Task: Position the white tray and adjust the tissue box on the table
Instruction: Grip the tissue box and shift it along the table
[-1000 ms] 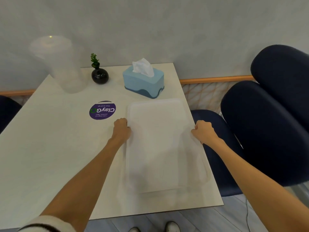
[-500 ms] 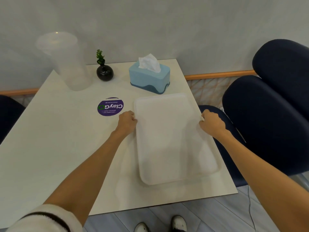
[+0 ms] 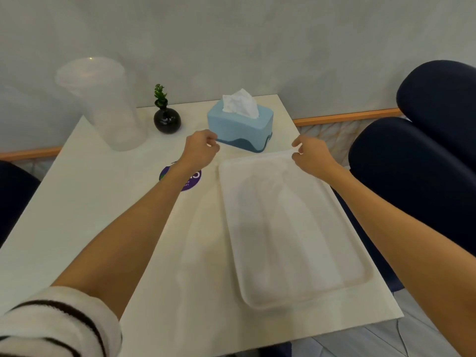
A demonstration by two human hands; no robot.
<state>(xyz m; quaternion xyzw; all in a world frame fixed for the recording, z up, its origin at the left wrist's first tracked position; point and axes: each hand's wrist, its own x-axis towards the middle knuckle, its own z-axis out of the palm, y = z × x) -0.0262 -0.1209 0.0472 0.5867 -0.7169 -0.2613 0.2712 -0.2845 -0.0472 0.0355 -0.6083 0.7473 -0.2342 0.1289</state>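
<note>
Hands are seen reaching across a pale, square surface (image 3: 85, 202) set against a grey-blue wall. The left hand (image 3: 199, 150) is held loosely curled just beside the near-left corner of the tissue box (image 3: 240, 130), and whether it touches the box cannot be told. The right hand (image 3: 313, 157) is likewise half-curled and grasping nothing, poised over the far-right corner of the white tray (image 3: 291, 228). The tray is laid flat on the right half of the surface, its long side running near to far, just near of the light-blue tissue box at the far edge. A small black vase (image 3: 167, 121) with a green sprig, a blurred clear cup (image 3: 108, 109) and a round purple sticker (image 3: 189, 180) are seen to the left. Dark blue chairs (image 3: 412, 181) are placed along the right side.
</note>
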